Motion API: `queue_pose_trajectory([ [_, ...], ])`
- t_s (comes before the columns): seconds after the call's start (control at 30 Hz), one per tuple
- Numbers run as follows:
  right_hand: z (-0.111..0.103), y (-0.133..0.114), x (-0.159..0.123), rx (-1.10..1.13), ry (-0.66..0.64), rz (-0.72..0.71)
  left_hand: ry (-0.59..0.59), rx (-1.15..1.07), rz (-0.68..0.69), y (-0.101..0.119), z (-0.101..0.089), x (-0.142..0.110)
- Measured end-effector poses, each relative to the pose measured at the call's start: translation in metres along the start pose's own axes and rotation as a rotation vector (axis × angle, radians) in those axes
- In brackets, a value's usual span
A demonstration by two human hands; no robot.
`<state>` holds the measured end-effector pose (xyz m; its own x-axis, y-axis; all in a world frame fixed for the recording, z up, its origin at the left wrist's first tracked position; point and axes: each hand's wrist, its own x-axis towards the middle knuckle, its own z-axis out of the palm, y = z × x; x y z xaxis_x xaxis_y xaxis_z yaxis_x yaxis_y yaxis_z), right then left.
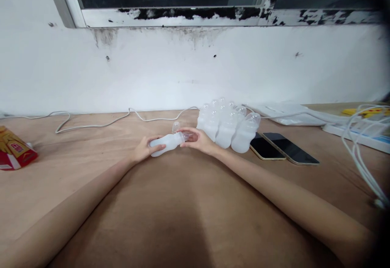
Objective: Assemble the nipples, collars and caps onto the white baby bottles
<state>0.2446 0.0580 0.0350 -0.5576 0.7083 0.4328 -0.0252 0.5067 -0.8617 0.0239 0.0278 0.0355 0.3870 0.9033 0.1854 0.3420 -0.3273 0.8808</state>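
Observation:
A frosted white baby bottle point(167, 144) lies tilted in the air just above the wooden table, its neck pointing right. My left hand point(145, 149) is closed around its base, thumb along the near side. At the neck end, my right hand point(199, 140) curls its fingers around the clear teat top point(189, 137), partly hiding it. Just behind the bottle is a clear domed cap point(176, 127). Right of my right hand, several similar white bottles point(225, 134) with clear domed caps stand close together.
Two dark phones point(291, 148) lie right of the bottles. A white cable point(100, 127) runs along the wall. Looped white cords point(355, 146) and a power strip point(362, 136) are at the right. A red and gold box point(15, 148) stands at the far left.

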Motion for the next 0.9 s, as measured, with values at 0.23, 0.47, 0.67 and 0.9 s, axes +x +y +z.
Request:
queue_pose_trajectory([
  [0.23, 0.004, -0.021, -0.001, -0.123, -0.044, -0.097, -0.312, -0.356, -0.38, 0.01, -0.015, 0.004],
  [0.47, 0.01, -0.016, 0.001, -0.07, 0.045, 0.087, -0.133, 0.145, -0.018, 0.021, -0.021, 0.002],
  [0.67, 0.008, -0.015, 0.002, 0.031, 0.066, 0.191, 0.12, 0.711, 0.414, 0.012, -0.008, -0.004],
  [0.9, 0.007, -0.014, 0.002, 0.254, -0.046, 0.461, 0.251, 1.104, 0.696, -0.005, 0.0, -0.006],
])
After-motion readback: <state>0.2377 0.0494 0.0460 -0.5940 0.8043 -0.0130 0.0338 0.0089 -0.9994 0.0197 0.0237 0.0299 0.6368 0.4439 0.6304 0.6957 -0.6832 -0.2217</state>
